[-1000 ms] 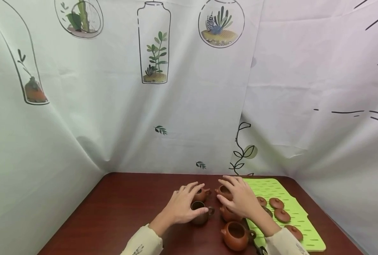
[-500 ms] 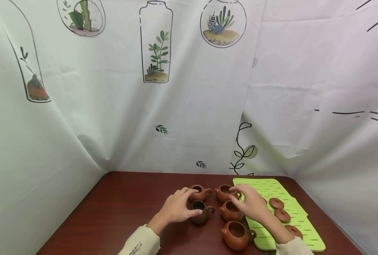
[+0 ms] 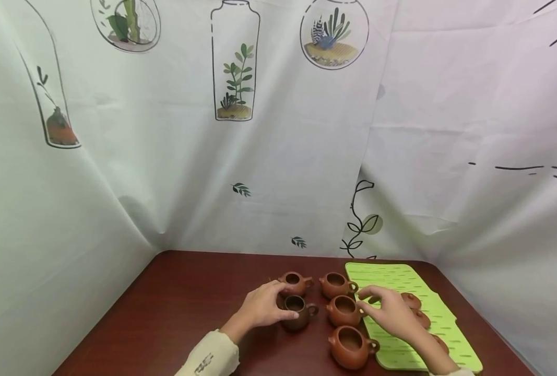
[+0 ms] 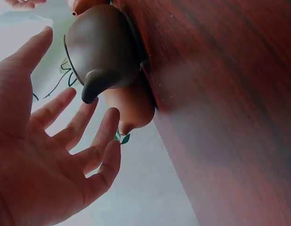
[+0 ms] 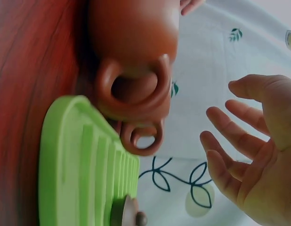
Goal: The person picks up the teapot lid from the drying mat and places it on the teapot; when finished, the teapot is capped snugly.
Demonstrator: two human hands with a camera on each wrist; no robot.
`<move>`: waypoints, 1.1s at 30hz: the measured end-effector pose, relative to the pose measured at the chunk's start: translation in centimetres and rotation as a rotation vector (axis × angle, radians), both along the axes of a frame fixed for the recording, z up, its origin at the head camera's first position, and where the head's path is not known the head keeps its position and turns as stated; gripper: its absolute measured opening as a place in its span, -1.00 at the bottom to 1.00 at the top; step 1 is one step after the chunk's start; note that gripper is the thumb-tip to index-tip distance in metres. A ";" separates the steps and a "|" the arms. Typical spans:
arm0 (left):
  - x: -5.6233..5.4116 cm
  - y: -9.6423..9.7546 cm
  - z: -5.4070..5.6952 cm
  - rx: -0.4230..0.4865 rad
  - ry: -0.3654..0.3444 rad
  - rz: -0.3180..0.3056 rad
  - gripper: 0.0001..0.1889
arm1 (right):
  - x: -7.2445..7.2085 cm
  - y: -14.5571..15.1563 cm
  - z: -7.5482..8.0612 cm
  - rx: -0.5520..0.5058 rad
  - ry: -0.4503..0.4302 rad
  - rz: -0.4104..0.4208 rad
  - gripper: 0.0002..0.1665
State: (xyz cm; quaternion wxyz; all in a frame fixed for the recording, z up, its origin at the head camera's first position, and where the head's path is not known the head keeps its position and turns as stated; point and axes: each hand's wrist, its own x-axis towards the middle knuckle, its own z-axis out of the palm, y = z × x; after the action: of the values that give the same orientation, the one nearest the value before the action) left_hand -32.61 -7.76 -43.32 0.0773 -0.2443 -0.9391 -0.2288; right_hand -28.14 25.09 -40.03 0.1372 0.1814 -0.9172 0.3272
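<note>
My right hand (image 3: 391, 313) has pulled back off the pots toward the green mat (image 3: 419, 334) at 3 o'clock, fingers loose and spread, holding nothing, hovering just over the lids (image 3: 412, 301). My left hand (image 3: 259, 308) stayed by the dark teapot (image 3: 296, 312), thumb touching its rim in the head view, fingers open in the wrist view, no real grip. So no pot is lifted yet. Four brown teapots (image 3: 345, 310) crowd the desk (image 3: 175, 308) at 12 and 3 o'clock of the dark one, handles and spouts close together.
</note>
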 end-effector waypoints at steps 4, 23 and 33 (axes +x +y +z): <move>-0.1 -0.1 -0.2 -0.002 -0.016 0.001 -0.29 | 0.1 0.8 -0.1 -0.024 -0.024 -0.021 -0.84; -0.2 0.5 -0.3 0.007 -0.096 0.072 -0.40 | -0.8 5.8 -1.7 0.025 -0.137 -0.191 -0.65; -0.2 0.5 -0.4 0.053 -0.135 0.083 -0.41 | -1.5 6.9 -2.3 0.020 -0.187 -0.192 -0.71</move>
State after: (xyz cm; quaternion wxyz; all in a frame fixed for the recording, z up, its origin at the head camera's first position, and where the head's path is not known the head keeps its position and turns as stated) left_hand -32.77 -7.24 -43.67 0.0296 -0.1869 -0.9452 -0.2662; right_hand -29.65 32.04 -42.29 0.0801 0.0628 -0.9423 0.3188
